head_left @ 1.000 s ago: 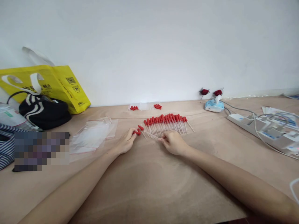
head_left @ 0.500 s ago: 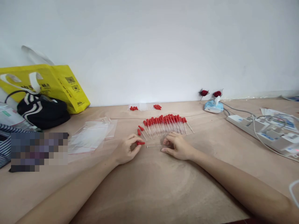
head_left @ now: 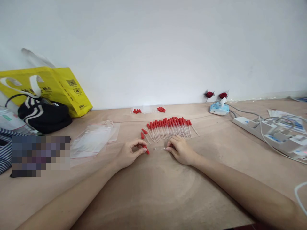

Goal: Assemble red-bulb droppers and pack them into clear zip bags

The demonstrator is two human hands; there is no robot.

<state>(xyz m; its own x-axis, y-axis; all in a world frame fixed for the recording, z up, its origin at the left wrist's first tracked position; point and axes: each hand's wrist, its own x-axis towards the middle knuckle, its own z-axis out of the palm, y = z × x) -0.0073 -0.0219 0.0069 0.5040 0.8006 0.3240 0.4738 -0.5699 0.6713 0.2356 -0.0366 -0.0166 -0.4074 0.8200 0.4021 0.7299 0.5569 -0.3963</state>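
The dropper row (head_left: 166,123) looks done; in front of it, the left hand (head_left: 130,154) pinches a red cap (head_left: 147,151), the right hand (head_left: 182,151) a clear tube (head_left: 159,148), unjoined. Loose caps (head_left: 161,110) beyond the row remain unfitted.

A small red bulb (head_left: 147,151) slants — just apart from a slim clear tube (head_left: 158,149), bare-ended, held crosswise.

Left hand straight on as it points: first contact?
Probably the clear tube in the right hand, met by the red bulb in the left hand; relative heights are unclear.
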